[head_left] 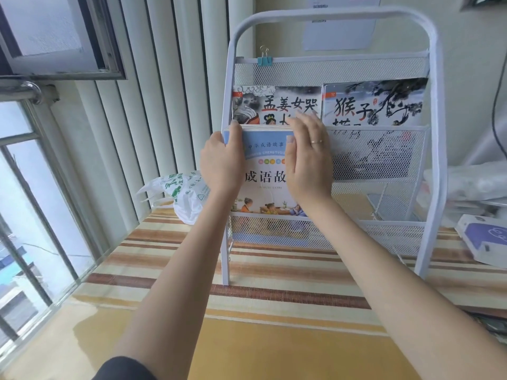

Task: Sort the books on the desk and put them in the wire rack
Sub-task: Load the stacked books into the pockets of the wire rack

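Observation:
A white wire rack [333, 13] stands on the striped desk. Its upper tier holds two ink-painting books, one on the left [277, 101] and one on the right [375, 101]. In the lower left pocket stands a stack of blue-covered idiom story books [264, 171]. My left hand [222, 160] grips the stack's top left corner, thumb over the front. My right hand [308, 157] holds the stack's upper right side, fingers curled over the top edge. The book bottoms sit behind the mesh front.
A white plastic bag with green print [181, 192] lies left of the rack by the vertical blinds [153, 86]. A white and purple device [482, 238] and wrapped items lie at the right. A blue binder clip [264, 60] hangs on the rack's top mesh.

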